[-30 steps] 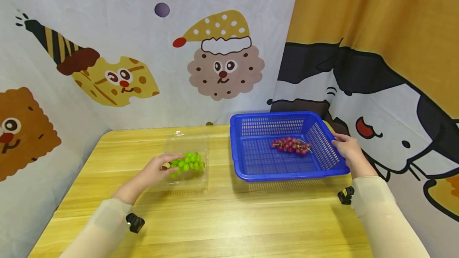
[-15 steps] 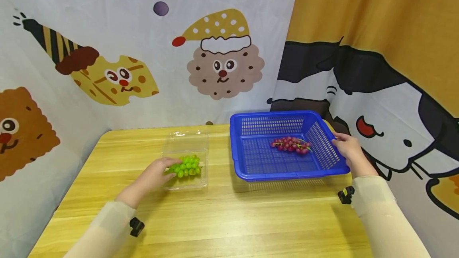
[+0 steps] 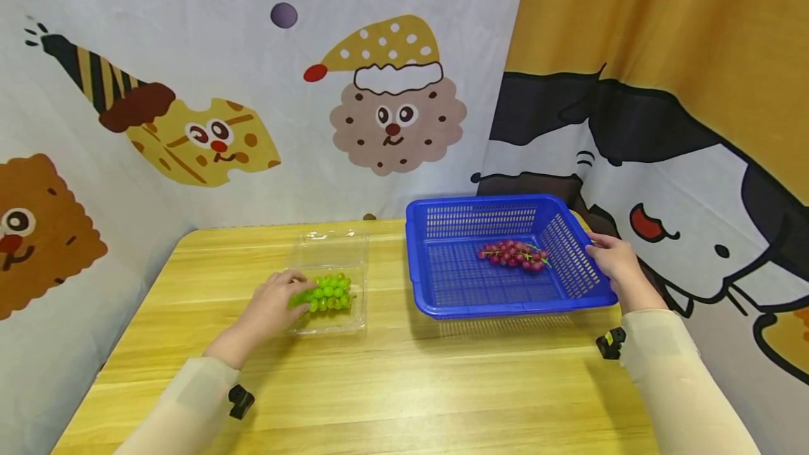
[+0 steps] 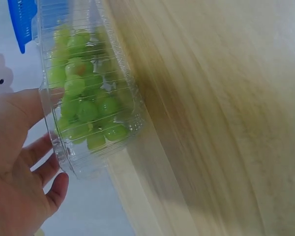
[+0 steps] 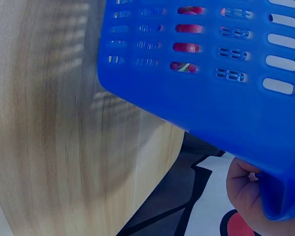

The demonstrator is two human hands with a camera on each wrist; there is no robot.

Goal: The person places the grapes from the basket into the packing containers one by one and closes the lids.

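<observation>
The left hand (image 3: 273, 298) is at the clear plastic box (image 3: 329, 279) on the wooden table (image 3: 404, 385). Its fingers curl over the near left side of the green grapes (image 3: 329, 293) that lie in the box. From the head view the fingers look pinched on the bunch. The left wrist view shows the hand (image 4: 14, 167) right against the box wall (image 4: 88, 98), with the green grapes (image 4: 83, 98) inside, but I cannot tell from there how firm the hold is.

The green bunch lies longways across the box, left to right. The hand has its left end. The rest of the bunch points right, toward the blue basket (image 3: 442, 300).

The blue basket sits just to the right of the box, with a small gap between them. A bunch of red grapes (image 3: 513, 255) lies inside it, nearer the back and the right wall. The right hand (image 3: 616, 265) grips the right rim of the basket, fingers curled over the edge. In the right wrist view the thumb (image 5: 246, 184) tucks under the blue rim (image 5: 280, 196).

So the left hand is the near one to the green grapes. The right hand is well apart from them, on the far side of the basket.
</observation>
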